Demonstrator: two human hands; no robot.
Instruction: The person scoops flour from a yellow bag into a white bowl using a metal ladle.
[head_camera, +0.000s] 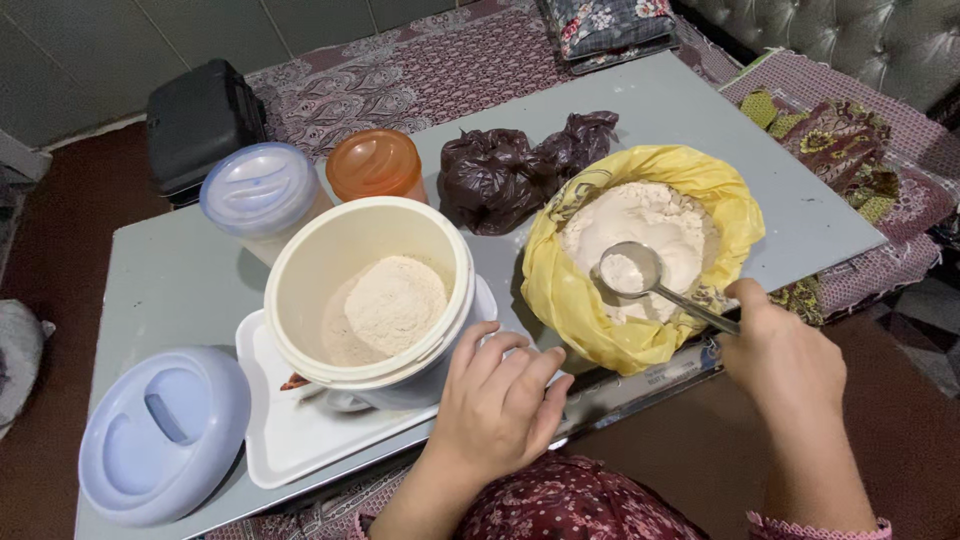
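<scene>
The left hand (497, 395), nearest the camera, rests with fingers curled against the bucket (370, 300) on the tray (290, 430). The right hand (780, 355) pinches the handle of a scoop (630, 270), half full, over the flour in the yellow bag (640, 255). A tilt of the scoop could spill flour on the table (180, 280), I think. I count one bucket, one loose lid (160, 435), two closed jars (265, 195), one dark bag (520, 170).
</scene>
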